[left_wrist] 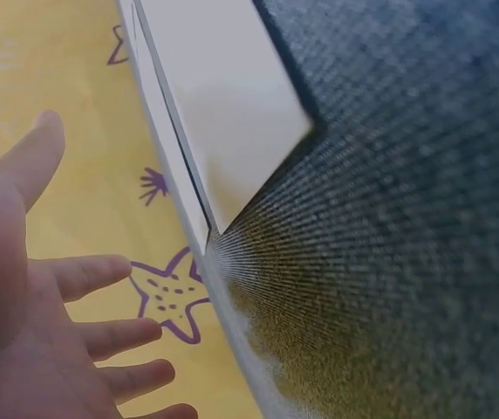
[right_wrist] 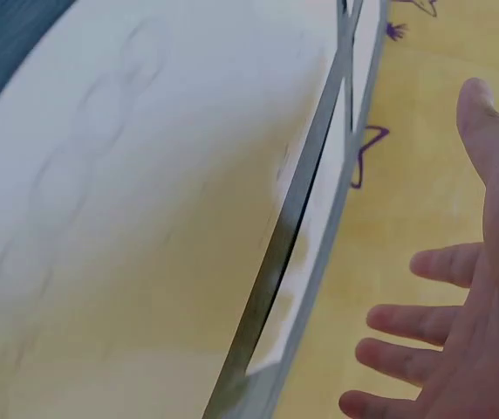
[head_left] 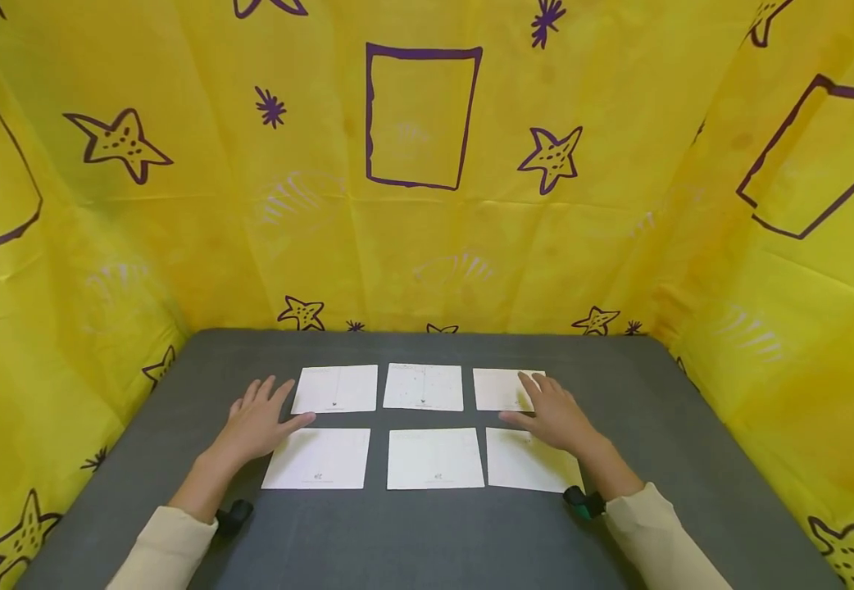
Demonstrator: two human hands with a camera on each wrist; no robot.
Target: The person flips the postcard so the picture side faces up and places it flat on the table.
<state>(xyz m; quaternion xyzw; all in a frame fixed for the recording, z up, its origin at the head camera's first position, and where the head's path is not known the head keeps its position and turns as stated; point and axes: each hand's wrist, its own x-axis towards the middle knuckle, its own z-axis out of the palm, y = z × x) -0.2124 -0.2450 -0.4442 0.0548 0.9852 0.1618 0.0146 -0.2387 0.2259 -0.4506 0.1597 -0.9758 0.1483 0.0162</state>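
Note:
White cards lie flat on the dark table in two rows of three. My left hand (head_left: 257, 422), fingers spread, hovers at the outer side of the back-left card (head_left: 338, 389) and the front-left card (head_left: 320, 459). Stretched over the inner part of the back-right card (head_left: 493, 389) and the top of the front-right card (head_left: 530, 467) is my right hand (head_left: 556, 418), also spread. Neither hand holds anything. In the right wrist view, the nearest card (right_wrist: 145, 192) bears faint looped lines. Between the hands lie the back-middle card (head_left: 423, 385) and front-middle card (head_left: 436, 459).
The dark grey table (head_left: 427, 541) is enclosed at the back and sides by yellow cloth (head_left: 412, 246) with purple stars and frames. A dark band sits at the left wrist (head_left: 233, 518) and another at the right wrist (head_left: 584, 501), beside pale sleeves.

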